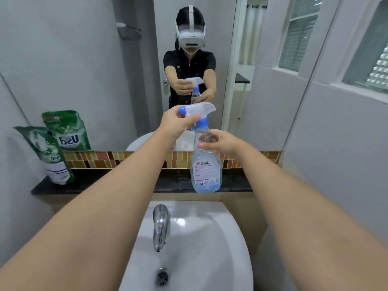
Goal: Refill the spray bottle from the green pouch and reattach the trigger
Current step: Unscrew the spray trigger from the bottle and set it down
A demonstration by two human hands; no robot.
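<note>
A clear spray bottle (206,171) with pale blue liquid in its lower part and a white label hangs upright above the dark ledge. My right hand (222,142) grips its narrow upper body. The white trigger head (199,111), with a blue nozzle tip and blue collar, sits on the bottle's neck. My left hand (178,122) is closed around the trigger head from the left. The green pouch (49,154) stands upright at the ledge's left end, leaning against the wall, apart from both hands.
A black stone ledge (105,182) runs under the mirror (105,59), which reflects the pouch and a person in a headset. Below are a white sink (195,244) and a chrome tap (160,225). A tiled wall with windows stands on the right.
</note>
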